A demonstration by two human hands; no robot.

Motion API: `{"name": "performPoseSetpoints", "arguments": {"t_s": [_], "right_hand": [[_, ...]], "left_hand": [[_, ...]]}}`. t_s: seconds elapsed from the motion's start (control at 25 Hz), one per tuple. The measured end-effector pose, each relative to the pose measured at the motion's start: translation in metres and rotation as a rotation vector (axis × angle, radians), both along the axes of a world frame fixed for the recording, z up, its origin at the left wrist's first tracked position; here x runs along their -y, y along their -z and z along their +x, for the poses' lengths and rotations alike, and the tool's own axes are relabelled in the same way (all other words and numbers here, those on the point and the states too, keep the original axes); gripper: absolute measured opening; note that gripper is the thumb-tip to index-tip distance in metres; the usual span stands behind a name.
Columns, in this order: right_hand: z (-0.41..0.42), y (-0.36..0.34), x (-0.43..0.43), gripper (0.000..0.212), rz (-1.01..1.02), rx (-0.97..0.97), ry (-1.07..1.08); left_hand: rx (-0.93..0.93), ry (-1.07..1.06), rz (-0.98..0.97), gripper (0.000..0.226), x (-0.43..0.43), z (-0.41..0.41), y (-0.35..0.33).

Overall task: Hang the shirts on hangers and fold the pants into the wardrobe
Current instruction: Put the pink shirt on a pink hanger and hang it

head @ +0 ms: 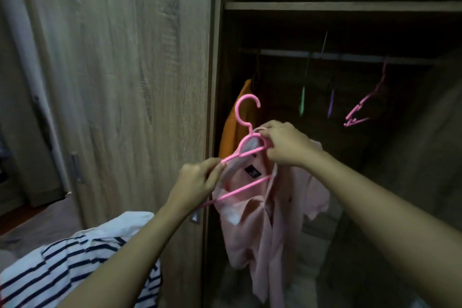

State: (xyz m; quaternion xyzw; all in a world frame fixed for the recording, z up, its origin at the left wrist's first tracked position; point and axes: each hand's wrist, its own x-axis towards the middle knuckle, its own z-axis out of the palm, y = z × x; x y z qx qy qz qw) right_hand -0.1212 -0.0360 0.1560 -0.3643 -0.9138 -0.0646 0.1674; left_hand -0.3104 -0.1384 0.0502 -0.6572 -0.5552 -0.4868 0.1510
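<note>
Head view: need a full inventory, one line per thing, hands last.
held hanger: 1, pink, in front of the open wardrobe, partly inside the shirt's collar
pink shirt: 1, pale pink, hanging down from the held hanger
orange garment: 1, orange, hung at the rail's left end
green hanger: 1, green, empty, on the rail
purple hanger: 1, purple, empty, on the rail
rail pink hanger: 1, pink, empty, furthest right
rail: 1, grey, under the shelf
shelf: 1, wood, upper wardrobe
wardrobe door: 1, light wood, left
striped shirt: 1, white and navy, bottom left
left hand: pinches the held hanger's left end
right hand: grips the hanger and collar
</note>
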Motion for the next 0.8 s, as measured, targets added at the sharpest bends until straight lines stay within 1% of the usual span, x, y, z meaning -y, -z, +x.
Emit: {"name": "performPoseSetpoints", "arguments": {"t_s": [0.08,0.12,0.2,0.24,0.32,0.36,0.4,0.44,0.48,0.52,0.56,0.6,0.64,0.68,0.72,0.76,0.8], "right_hand": [[0.011,-0.008,0.004,0.032,0.145,0.030,-0.014],[0.018,-0.009,0.004,0.036,0.192,0.009,-0.048],[0.027,-0.008,0.003,0.050,0.292,-0.121,-0.128],[0.029,-0.009,0.002,0.052,0.376,-0.186,-0.122],[0.029,-0.012,0.003,0.049,0.538,-0.246,-0.071],[0.030,-0.014,0.002,0.046,0.582,-0.254,-0.058],[0.030,-0.017,0.002,0.045,0.598,-0.262,-0.049],[0.032,-0.019,0.000,0.044,0.598,-0.284,-0.041],[0.033,-0.021,-0.003,0.044,0.578,-0.318,-0.034],[0.034,-0.023,-0.005,0.045,0.545,-0.348,-0.027],[0.036,-0.026,-0.007,0.044,0.518,-0.383,-0.026],[0.040,-0.030,-0.007,0.043,0.505,-0.428,-0.027],[0.045,-0.033,-0.009,0.041,0.490,-0.477,-0.029],[0.051,-0.037,-0.011,0.039,0.469,-0.525,-0.030],[0.059,-0.039,-0.015,0.037,0.440,-0.565,-0.035],[0.067,-0.039,-0.020,0.036,0.409,-0.595,-0.044],[0.075,-0.038,-0.026,0.037,0.382,-0.611,-0.053]], "left_hand": [[0.042,-0.005,0.063,0.039,-0.003,0.002,-0.005],[0.052,0.008,0.093,0.038,-0.003,0.003,-0.008],[0.049,0.030,0.148,0.036,-0.004,0.009,-0.018],[0.021,0.001,0.173,0.035,-0.005,0.011,-0.023],[-0.052,-0.196,0.241,0.031,-0.008,0.018,-0.031],[-0.046,-0.304,0.289,0.028,-0.009,0.025,-0.031],[-0.018,-0.344,0.336,0.027,-0.008,0.039,-0.027],[-0.004,-0.312,0.355,0.029,-0.006,0.057,-0.017],[-0.016,-0.260,0.321,0.031,-0.006,0.077,-0.002],[-0.031,-0.228,0.219,0.029,-0.008,0.093,0.018],[-0.007,-0.227,0.069,0.026,-0.012,0.104,0.036],[0.108,-0.196,-0.128,0.022,-0.019,0.104,0.048],[0.291,-0.097,-0.344,0.021,-0.025,0.098,0.052],[0.470,0.075,-0.528,0.025,-0.032,0.088,0.052],[0.578,0.239,-0.650,0.035,-0.038,0.079,0.051],[0.568,0.324,-0.707,0.047,-0.043,0.073,0.048],[0.554,0.380,-0.715,0.059,-0.047,0.070,0.043]]}}
